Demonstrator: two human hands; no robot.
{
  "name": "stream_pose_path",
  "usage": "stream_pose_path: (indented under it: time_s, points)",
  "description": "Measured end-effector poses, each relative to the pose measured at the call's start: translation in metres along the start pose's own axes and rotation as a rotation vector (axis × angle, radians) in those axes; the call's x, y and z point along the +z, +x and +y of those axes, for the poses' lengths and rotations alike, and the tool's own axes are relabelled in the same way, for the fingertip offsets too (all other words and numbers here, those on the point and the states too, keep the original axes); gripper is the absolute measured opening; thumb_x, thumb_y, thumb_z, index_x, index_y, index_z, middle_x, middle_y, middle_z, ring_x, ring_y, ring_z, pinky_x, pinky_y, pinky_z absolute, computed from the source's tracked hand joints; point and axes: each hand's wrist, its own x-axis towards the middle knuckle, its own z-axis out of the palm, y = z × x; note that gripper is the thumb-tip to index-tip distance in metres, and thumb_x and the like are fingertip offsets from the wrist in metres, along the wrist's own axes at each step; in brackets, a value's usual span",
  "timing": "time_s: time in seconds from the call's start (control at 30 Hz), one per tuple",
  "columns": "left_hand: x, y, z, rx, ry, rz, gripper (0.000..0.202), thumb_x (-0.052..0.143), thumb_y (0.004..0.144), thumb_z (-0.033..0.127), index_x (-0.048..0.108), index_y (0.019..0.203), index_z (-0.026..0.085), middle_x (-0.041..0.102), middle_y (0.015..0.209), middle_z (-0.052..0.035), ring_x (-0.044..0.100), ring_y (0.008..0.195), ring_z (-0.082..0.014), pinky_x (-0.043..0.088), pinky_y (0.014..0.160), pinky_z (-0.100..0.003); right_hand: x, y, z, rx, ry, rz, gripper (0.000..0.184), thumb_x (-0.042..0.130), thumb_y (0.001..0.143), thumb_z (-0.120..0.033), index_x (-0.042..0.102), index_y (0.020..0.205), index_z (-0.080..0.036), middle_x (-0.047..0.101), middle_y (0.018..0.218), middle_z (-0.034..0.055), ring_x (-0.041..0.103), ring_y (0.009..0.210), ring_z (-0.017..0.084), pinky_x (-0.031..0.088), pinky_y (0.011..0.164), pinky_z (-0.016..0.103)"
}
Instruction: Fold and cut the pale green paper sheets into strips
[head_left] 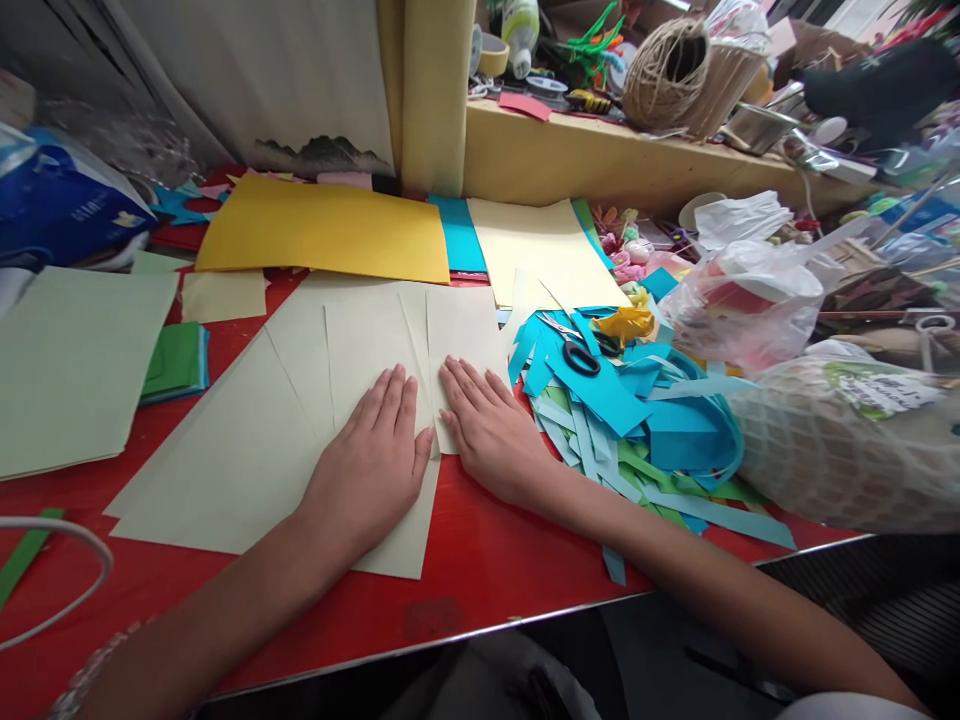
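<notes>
A large pale cream paper, creased into several folds, lies on the red table. My left hand rests flat on it, fingers stretched out and together. My right hand lies flat beside it on the sheet's right folded edge, fingers out. The two hands nearly touch. Neither holds anything.
A heap of blue and green paper strips with black-handled scissors lies right of my right hand. Yellow, pale yellow and green sheets surround. Plastic bags crowd the right; twine sits on the shelf. A white cable lies at left.
</notes>
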Motion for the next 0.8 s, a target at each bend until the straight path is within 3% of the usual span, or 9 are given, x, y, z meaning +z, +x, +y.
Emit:
stream_pose_path:
  time_s: [0.8]
  points:
    - [0.0002, -0.0042, 0.0015, -0.016, 0.055, 0.018, 0.061, 0.018, 0.094, 0.034, 0.031, 0.137, -0.007, 0.032, 0.145, -0.0241, 0.027, 0.136, -0.0301, 0.027, 0.111, -0.043, 0.0005, -0.0018, -0.0008, 0.016, -0.007, 0.021, 0.054, 0.016, 0.097, -0.031, 0.027, 0.143, -0.006, 0.021, 0.151, 0.0101, 0.015, 0.140, 0.019, 0.014, 0.115, 0.040]
